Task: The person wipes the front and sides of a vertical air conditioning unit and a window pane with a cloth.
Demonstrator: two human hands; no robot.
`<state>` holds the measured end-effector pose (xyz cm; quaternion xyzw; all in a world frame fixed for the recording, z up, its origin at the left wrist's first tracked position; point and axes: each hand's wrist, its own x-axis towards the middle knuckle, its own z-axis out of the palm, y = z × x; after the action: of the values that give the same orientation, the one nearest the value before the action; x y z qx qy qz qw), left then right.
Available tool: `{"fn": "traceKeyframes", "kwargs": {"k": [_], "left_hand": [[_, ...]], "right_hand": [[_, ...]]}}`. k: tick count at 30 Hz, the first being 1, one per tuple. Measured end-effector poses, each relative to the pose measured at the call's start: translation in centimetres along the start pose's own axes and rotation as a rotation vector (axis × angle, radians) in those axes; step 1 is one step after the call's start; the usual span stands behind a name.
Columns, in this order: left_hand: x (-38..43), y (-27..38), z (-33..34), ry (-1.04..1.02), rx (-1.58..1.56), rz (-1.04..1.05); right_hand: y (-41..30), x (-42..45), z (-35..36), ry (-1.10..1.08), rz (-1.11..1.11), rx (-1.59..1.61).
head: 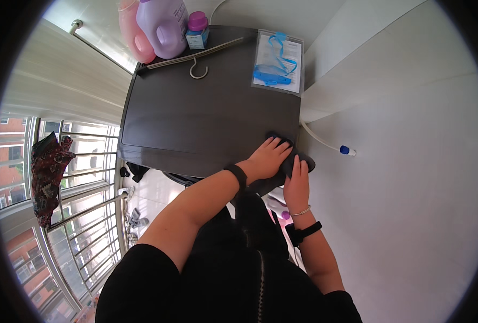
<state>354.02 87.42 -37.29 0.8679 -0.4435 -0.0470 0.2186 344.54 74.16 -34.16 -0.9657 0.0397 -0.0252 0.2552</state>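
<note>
A black item [300, 163], soft-looking and bunched, lies at the near right corner of a dark grey lidded top [206, 109], which looks like that of a washing machine. My left hand [268, 156] bears on the item from above with its fingers spread, and the thumb is hidden. On its near right side my right hand [297, 181] grips it, the fingers pointing away from me. What kind of thing it is cannot be told, since both hands cover part of it.
A clothes hanger [199, 72] lies towards the back, before a purple detergent jug [164, 30], a pink jug [132, 30] and a small box [197, 38]. At back right, a blue-strapped pouch [272, 76] rests on papers in a clear sleeve [256, 60]. A folded umbrella [47, 181] hangs on window bars.
</note>
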Motion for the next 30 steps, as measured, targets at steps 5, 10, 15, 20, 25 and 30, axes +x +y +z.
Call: {"fn": "traceKeyframes", "kwargs": {"k": [5,10,15,20,25,30], "left_hand": [[0.4,2.6,-0.1,-0.067,-0.115,0.068],[-2.9,2.3,-1.1,-0.035,-0.091,0.061],[-6.8,0.5,-2.1,0.090,-0.021,-0.003],[-12.1,-2.7,-4.7,0.147,0.067,-0.065],[-19.5,-7.8,-8.1,0.203,0.074,-0.167],[-27.7,-13.6,-12.1,0.252,0.136,-0.282]], "right_hand": [[1.9,-2.4,-1.3,-0.063,0.001,0.016],[0.6,-3.0,-0.8,-0.085,-0.168,0.011],[-2.5,-1.8,0.7,-0.151,-0.304,-0.031],[-8.2,-0.5,3.0,-0.209,-0.398,-0.104],[-16.7,0.6,8.2,-0.200,-0.481,-0.135],[-25.6,2.3,14.1,-0.203,-0.580,-0.077]]}}
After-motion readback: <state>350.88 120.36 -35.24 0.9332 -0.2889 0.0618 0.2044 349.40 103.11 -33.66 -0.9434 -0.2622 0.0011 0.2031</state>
